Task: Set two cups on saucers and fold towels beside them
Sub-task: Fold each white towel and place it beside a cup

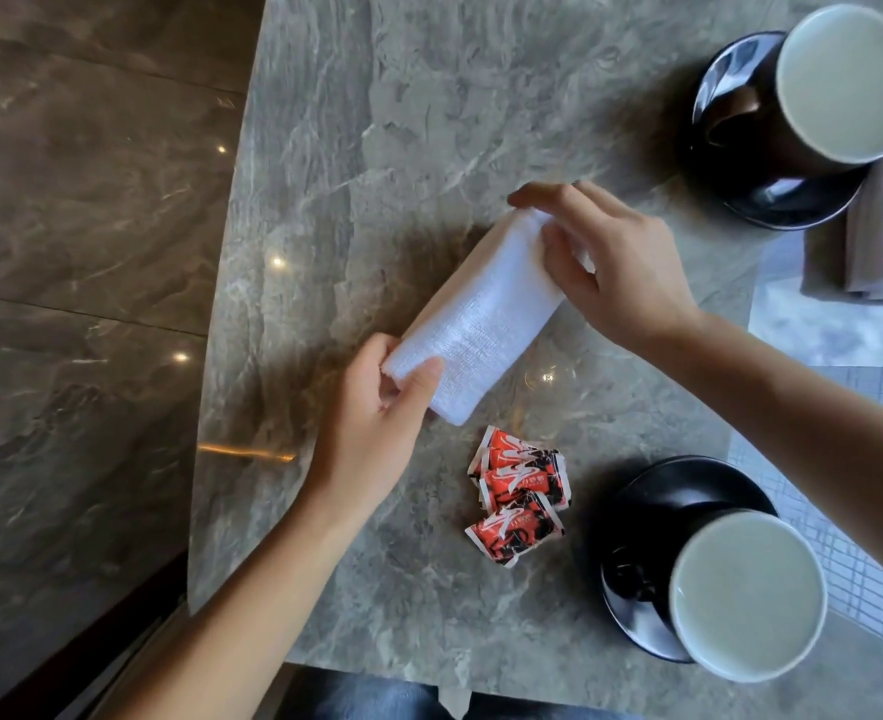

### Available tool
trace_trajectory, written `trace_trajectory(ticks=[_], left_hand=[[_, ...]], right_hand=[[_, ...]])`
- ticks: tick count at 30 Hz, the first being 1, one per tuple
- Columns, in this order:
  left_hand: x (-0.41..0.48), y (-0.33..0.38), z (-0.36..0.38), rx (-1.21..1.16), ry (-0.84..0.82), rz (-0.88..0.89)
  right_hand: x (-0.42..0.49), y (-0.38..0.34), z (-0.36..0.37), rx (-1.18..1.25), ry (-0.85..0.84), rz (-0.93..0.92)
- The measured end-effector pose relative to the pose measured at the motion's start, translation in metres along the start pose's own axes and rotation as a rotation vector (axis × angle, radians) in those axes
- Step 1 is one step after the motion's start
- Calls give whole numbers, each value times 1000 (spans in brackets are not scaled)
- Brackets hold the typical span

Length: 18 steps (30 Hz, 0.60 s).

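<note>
A white towel (481, 319), folded into a narrow strip, lies slanted on the grey marble table (377, 122). My left hand (377, 428) pinches its near end between thumb and fingers. My right hand (605, 262) grips its far end. A dark cup with a pale inside (844, 85) stands on a black saucer (772, 200) at the far right. A second such cup (746, 595) stands on another black saucer (652, 501) at the near right. A folded grey towel (865, 252) lies just right of the far saucer, partly cut off by the frame edge.
Three red and black sachets (517, 496) lie between the white towel and the near saucer. The table's left edge drops to a glossy dark stone floor (81, 252). My jeans (366, 698) show under the near edge.
</note>
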<state>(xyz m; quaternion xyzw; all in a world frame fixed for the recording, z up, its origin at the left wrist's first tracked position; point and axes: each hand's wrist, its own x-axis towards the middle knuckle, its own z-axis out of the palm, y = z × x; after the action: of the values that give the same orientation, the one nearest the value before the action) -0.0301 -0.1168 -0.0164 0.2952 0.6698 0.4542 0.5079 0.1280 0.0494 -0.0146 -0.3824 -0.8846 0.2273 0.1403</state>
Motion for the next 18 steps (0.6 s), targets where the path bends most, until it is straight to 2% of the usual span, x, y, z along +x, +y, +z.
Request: trace_trajectory(ticks=[6,14,16,18], left_hand=[[1,-2,-4,116,22,-37],[11,3,-22,433,-2,-83],[14,5,-24,504,37,-50],[14,9,-24,594,182,99]], right_hand=[[9,-4,1,-19,17,24],[11,-8,6,-82,15,51],[11,-9,7,-95,24,89],[12,-8,7,-109,23,135]])
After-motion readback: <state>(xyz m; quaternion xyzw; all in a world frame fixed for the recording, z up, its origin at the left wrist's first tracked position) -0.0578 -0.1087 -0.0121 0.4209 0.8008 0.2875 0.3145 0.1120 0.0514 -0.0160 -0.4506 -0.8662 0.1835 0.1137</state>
